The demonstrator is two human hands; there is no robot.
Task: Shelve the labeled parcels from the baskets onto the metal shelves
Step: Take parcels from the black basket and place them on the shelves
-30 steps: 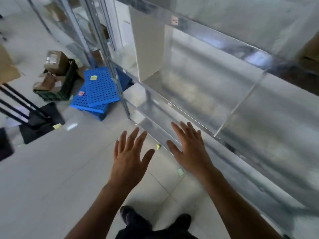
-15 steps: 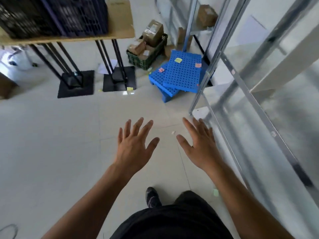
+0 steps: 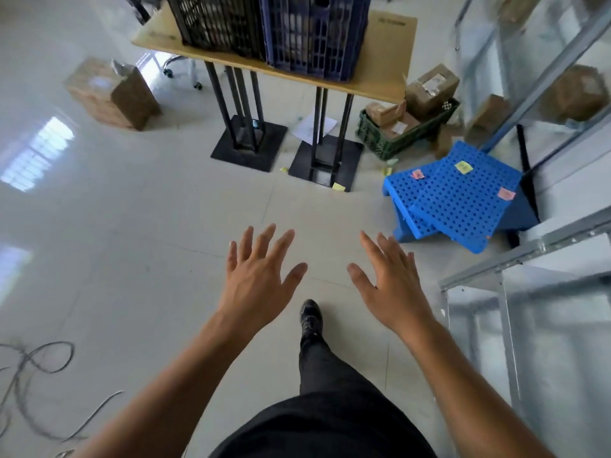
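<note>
The left hand (image 3: 254,285) and right hand (image 3: 393,289) are held wide open and empty in front of the tabletop (image 3: 383,61), where baskets (image 3: 314,31) are set.

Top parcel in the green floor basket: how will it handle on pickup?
Probably stiff: the top parcel is a taped cardboard box with square edges. Likely tippy, since it sits tilted on other parcels above the rim of the green basket. Weight unclear.

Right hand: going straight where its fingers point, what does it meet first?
Way looks free nearby. The right hand lines up with the table legs below the blue basket, but depth is unclear.
</note>
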